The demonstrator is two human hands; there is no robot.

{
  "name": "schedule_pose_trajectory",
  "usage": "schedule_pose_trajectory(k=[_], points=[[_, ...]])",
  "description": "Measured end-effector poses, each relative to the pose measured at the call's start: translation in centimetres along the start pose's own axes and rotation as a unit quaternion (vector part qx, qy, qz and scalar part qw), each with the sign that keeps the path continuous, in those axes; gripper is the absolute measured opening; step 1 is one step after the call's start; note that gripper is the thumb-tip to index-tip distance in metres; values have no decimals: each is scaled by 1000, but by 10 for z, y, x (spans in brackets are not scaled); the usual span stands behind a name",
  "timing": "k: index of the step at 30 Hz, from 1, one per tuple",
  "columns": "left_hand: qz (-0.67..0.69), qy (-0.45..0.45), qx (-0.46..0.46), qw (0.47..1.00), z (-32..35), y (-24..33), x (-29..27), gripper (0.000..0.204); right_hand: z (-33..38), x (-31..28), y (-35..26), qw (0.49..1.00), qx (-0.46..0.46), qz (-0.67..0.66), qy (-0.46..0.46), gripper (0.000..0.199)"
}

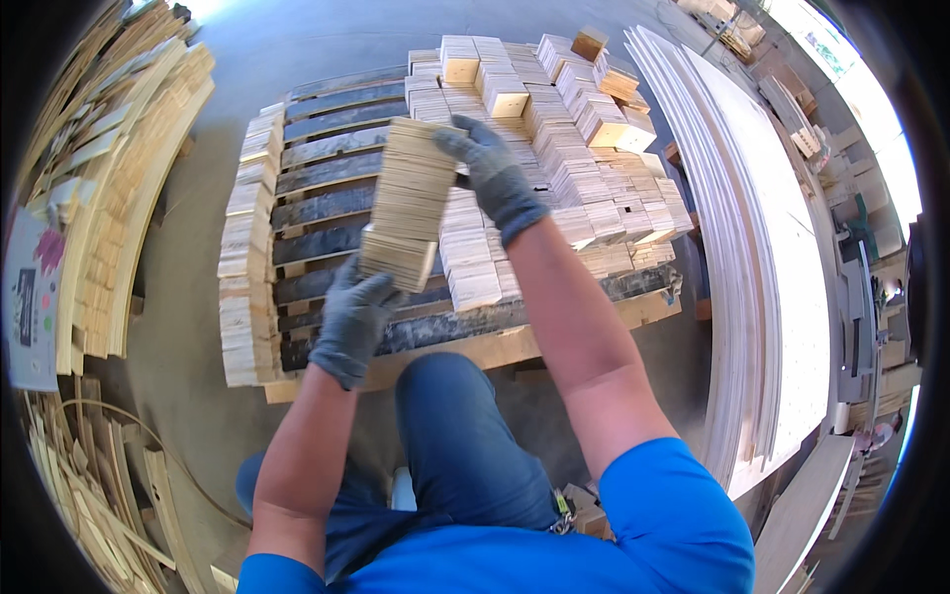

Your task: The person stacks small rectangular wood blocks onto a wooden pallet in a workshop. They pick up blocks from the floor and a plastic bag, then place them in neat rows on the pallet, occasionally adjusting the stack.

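over a dark-slatted pallet point(327, 203) on grey concrete floor point(277, 40), left hand point(351, 322) and right hand point(492, 178) clamping a block stack point(408, 203) endwise

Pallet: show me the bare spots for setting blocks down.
Free: the dark slatted pallet between the left column of pale wooden blocks and the middle rows. Crowded: the right half, heaped with blocks.

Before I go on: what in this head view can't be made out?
- Underside of the held bundle of wood slats: faces away from the camera.
- Left hand palm and right hand palm: pressed against the bundle's ends.
- Pallet near edge: partly behind the knee.
- White boards at right: cut off by the fisheye rim.
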State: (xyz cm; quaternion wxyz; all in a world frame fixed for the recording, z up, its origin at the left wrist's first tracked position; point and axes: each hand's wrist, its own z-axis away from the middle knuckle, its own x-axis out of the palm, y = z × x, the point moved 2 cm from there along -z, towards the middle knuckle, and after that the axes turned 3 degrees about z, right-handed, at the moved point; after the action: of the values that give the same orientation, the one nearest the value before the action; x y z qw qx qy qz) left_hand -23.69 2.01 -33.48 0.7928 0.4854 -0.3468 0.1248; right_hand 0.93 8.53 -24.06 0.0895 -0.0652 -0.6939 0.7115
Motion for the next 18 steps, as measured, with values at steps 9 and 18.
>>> schedule_pose_trajectory(k=[9,18], points=[[-7,-19,-127,992,-139,-102,75,27,-107,-141,53,986,43,131,94,51],[-23,-208,-114,971,-264,-142,129,24,-227,-245,82,838,-56,509,187,69]])
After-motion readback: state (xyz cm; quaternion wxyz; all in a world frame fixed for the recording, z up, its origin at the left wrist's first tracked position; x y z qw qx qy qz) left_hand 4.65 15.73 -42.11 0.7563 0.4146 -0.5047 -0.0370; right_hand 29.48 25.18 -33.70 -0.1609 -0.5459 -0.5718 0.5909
